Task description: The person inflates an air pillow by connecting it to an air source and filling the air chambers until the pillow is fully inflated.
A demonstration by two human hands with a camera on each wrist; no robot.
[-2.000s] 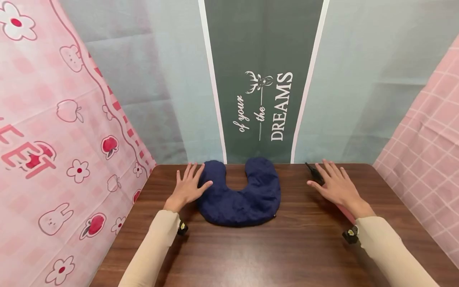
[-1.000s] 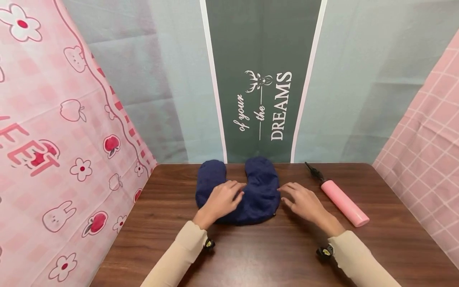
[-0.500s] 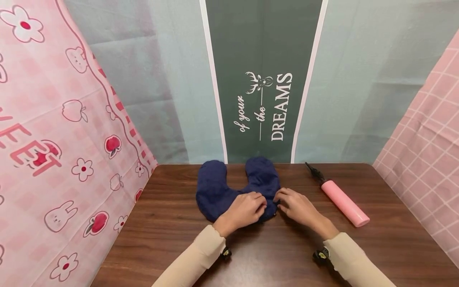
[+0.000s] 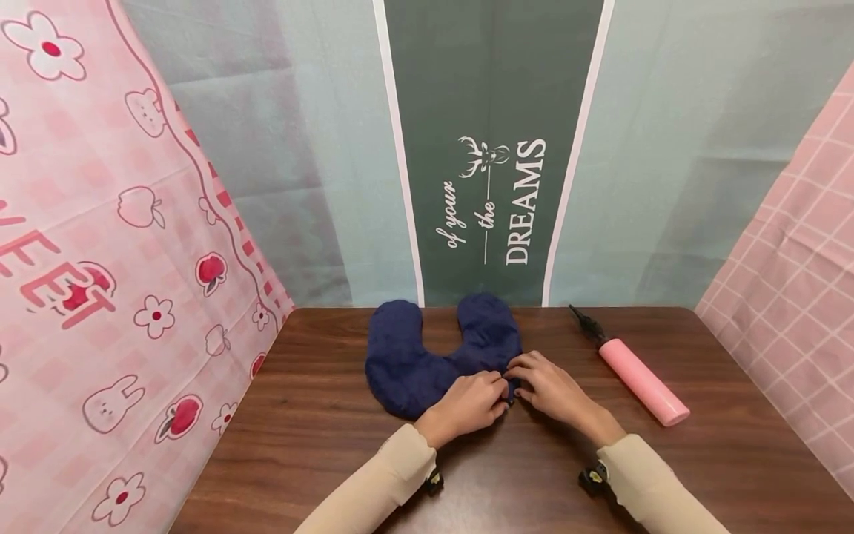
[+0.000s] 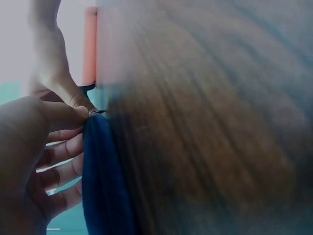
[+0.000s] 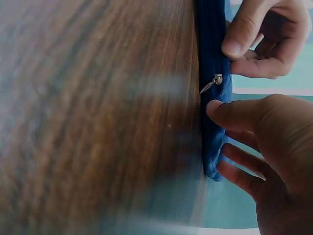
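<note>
A navy U-shaped neck pillow [image 4: 407, 363] lies on the brown wooden table, its two arms pointing away from me. At its near right corner my left hand [image 4: 467, 404] pinches the pillow's edge between thumb and fingers. Close beside it, my right hand [image 4: 550, 389] grips the same edge, thumb on the near side and fingers behind. The right wrist view shows a small metal zipper pull [image 6: 215, 81] on the seam between the two thumbs, touched by neither there. In the left wrist view, both thumbs meet close to the pull.
A pink hand pump [image 4: 643, 382] with a black nozzle lies on the wooden table [image 4: 300, 460], right of my right hand. Fabric hangings stand behind the table, with a patterned pink curtain [image 4: 153, 319] at left and a pink checked one [image 4: 794, 282] at right.
From beside the pump and the pillow's left arm, both hands have come together at the pillow's right corner. The left hand slid right across the pillow; both now pinch its edge.
</note>
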